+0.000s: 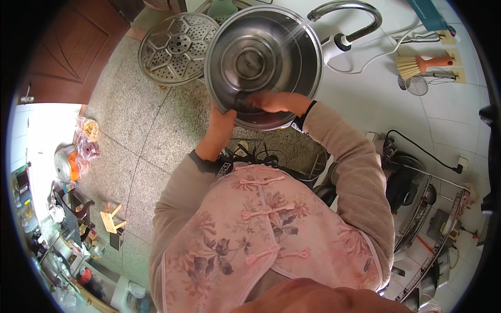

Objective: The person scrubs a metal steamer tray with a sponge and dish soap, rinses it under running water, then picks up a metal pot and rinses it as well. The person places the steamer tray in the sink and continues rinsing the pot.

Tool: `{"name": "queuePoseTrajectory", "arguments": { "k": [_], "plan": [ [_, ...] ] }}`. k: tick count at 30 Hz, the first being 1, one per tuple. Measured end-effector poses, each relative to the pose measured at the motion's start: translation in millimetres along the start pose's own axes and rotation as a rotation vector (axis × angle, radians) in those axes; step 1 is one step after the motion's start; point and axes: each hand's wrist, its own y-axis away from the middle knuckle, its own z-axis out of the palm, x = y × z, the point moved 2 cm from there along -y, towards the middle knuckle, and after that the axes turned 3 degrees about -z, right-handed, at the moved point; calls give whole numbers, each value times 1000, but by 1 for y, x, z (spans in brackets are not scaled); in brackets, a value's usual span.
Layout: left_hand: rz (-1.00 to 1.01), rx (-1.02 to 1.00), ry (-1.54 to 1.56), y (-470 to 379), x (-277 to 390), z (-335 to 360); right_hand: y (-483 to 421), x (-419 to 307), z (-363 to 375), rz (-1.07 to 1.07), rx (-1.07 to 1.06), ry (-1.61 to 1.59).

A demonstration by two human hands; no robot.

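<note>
A large round stainless steel pot (291, 84) is tilted so that its inside faces me, under the curved metal faucet (362, 11). Water sprays from the spout onto its inner wall. My left hand (221, 125) grips the near left rim, thumb over the edge. Inside the pot, my right hand (274, 102) is at the lower wall, its fingers blurred. Under those fingers is a dark, blurred thing (243, 101) that looks like a scrubber. A perforated steel steamer plate (178, 47) is just left of the pot, partly covered by it.
An orange-handled brush (424, 64) and a small strainer (417, 85) hang on the tiled wall at right. Below them is a metal rack (424, 219) with cookware. A small wooden stool (111, 221) stands on the speckled floor at left, near plastic bags (88, 139). A brown door (74, 47) is upper left.
</note>
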Motion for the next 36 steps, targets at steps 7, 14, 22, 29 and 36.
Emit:
{"name": "queuePoseTrajectory", "arguments": {
  "k": [7, 14, 22, 29, 36],
  "plan": [
    [-11, -21, -15, 3, -8, -13, 18, 24, -14, 251, -69, 527],
    [29, -23, -63, 2, -13, -6, 8, -68, 44, -359, 169, -674],
    [-226, -28, 74, 10, 21, -15, 83, -38, 28, -111, 24, 211],
    [-144, -227, -292, -6, 48, -24, 108, 63, -30, -548, 515, 976],
    [-103, -47, -467, -22, 50, -19, 114, 5, 26, -247, 414, 631]
  ]
}}
